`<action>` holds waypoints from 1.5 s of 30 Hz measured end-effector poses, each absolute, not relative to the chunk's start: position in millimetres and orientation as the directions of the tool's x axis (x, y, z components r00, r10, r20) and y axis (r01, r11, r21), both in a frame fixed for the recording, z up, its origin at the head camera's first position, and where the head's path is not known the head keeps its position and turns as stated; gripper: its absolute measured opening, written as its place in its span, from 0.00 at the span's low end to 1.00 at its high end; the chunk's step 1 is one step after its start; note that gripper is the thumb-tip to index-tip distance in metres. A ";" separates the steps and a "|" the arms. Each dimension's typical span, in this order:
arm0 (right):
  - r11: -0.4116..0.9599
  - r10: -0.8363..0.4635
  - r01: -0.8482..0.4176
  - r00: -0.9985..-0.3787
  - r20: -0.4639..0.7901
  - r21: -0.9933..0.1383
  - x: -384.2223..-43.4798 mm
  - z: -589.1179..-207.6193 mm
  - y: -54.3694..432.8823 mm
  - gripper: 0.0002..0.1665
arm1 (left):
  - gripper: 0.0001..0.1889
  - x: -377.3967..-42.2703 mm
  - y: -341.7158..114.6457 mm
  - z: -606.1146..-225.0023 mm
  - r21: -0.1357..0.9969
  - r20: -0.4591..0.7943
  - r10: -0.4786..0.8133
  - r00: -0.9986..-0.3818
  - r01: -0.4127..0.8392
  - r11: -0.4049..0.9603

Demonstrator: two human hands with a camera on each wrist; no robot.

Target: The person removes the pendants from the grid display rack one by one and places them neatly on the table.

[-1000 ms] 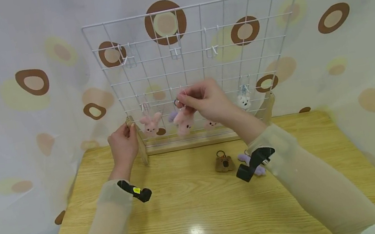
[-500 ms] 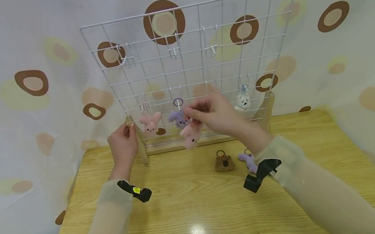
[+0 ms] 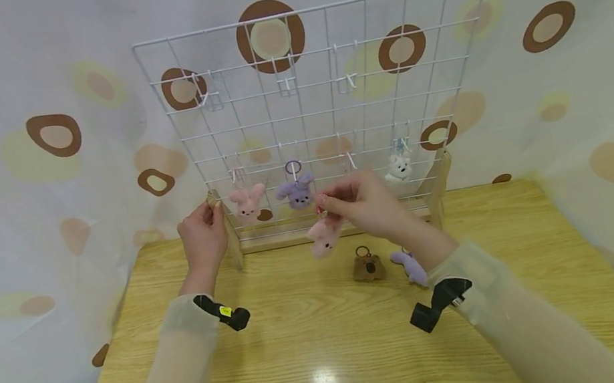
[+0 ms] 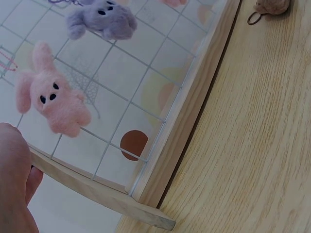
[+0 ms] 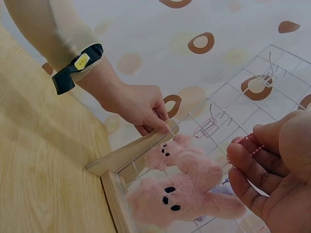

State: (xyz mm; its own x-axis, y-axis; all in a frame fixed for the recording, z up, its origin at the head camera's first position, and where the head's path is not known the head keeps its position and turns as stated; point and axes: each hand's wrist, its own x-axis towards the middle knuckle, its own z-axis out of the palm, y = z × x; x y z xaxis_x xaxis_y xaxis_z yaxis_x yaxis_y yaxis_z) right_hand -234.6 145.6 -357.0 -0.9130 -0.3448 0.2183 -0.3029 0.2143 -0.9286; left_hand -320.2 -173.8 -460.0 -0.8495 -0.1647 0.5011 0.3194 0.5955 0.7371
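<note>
My right hand (image 3: pixel 366 202) pinches the pink bead chain (image 5: pixel 250 143) of a pink plush rabbit keychain (image 3: pixel 324 239), which dangles in front of the wire grid's lower part. At the grid's left side, my left hand (image 3: pixel 203 236) grips the top of the wooden stand leg (image 4: pixel 97 191). Between the hands, a pink rabbit keychain (image 3: pixel 248 204) and a purple plush keychain (image 3: pixel 298 193) hang from hooks on the lower row. A white plush keychain (image 3: pixel 399 167) hangs farther right. My right hand covers the spot below the hook (image 3: pixel 350 160) beside it.
A brown plush keychain (image 3: pixel 368 268) and a purple plush keychain (image 3: pixel 411 269) lie on the wooden table (image 3: pixel 318 332), near my right forearm. The white wire grid (image 3: pixel 324 112) stands upright against a patterned backdrop, with bare hooks (image 3: pixel 286 85) along its upper row.
My right hand has moved down, right and away from the middle hook with the pink rabbit keychain, uncovering the hanging purple one. My left hand stays on the stand.
</note>
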 end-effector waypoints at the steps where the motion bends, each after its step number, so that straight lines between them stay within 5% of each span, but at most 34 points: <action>1: 0.205 -0.347 -0.296 -0.913 0.213 -0.933 -233.3 -359.7 146.1 0.11 | 0.15 -320.0 -173.6 -459.9 0.739 0.498 -0.166 -0.851 0.316 0.595; 45: 0.261 -0.378 -0.148 -0.925 0.041 -0.954 -205.5 -444.9 156.4 0.12 | 0.13 -320.3 -172.7 -460.8 0.727 0.536 -0.159 -0.829 0.358 0.586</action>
